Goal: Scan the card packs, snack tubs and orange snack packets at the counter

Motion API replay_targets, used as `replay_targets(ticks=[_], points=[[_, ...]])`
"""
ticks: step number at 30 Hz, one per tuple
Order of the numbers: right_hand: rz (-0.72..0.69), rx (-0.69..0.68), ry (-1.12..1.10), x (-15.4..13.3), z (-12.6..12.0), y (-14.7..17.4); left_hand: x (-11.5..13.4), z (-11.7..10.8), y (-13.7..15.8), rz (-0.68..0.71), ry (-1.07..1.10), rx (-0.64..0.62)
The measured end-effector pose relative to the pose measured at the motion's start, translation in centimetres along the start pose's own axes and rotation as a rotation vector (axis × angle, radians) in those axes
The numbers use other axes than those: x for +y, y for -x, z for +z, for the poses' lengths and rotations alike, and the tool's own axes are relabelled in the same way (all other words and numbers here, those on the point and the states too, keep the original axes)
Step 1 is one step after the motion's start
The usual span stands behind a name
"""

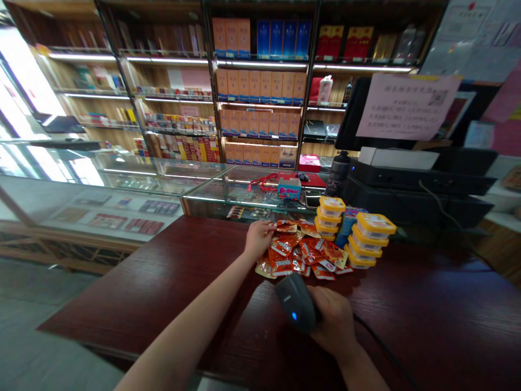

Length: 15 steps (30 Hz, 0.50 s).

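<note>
My right hand [334, 320] is wrapped round a dark barcode scanner [296, 304] with a lit blue light, held above the front of the wooden counter. The scanner's head points away from me, toward a pile of red-orange foil snack packets [285, 244]. At the pile's far left edge, my left hand [259, 239] has its fingers closed on the edge of a snack packet [284, 225]; the fingertips are partly hidden. Just right of the pile stand two stacks of yellow-lidded plastic tubs, a nearer stack [368, 241] and a farther stack [329, 217], with a blue patterned package [348, 224] between them.
A black cable [378, 336] runs from the scanner across the counter [195, 260]. Behind it are a glass display case [203, 184], a small blue-and-pink box [289, 189] and a dark bottle [338, 171]. A monitor [352, 114] and black machines [415, 182] stand at right; stocked shelves line the back.
</note>
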State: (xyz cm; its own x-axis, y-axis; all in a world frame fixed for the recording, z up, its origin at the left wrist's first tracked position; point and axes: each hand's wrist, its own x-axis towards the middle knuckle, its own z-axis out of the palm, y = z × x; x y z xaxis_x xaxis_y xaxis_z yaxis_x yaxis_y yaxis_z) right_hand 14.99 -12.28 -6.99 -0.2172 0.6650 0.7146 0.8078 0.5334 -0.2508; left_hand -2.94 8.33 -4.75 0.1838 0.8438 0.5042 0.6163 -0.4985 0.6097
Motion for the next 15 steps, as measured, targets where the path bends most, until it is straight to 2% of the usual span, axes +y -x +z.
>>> replay_targets(ticks=[3,7,10,13,15], points=[[0.002,-0.014,-0.003,0.1,0.1,0.1,-0.3,-0.6,1.4,0.07,-0.125,-0.072],[-0.012,-0.001,-0.005,0.1,0.1,0.1,-0.2,-1.5,3.8,-0.01,-0.178,-0.094],[-0.02,0.009,-0.004,0.1,0.0,0.1,-0.2,-2.0,5.8,-0.049,-0.18,-0.23],[-0.023,0.01,-0.017,0.1,0.0,0.2,-0.2,-2.0,7.2,0.036,-0.196,-0.388],[-0.01,0.008,-0.025,0.1,0.1,0.3,-0.2,-1.8,7.7,0.086,-0.212,-0.41]])
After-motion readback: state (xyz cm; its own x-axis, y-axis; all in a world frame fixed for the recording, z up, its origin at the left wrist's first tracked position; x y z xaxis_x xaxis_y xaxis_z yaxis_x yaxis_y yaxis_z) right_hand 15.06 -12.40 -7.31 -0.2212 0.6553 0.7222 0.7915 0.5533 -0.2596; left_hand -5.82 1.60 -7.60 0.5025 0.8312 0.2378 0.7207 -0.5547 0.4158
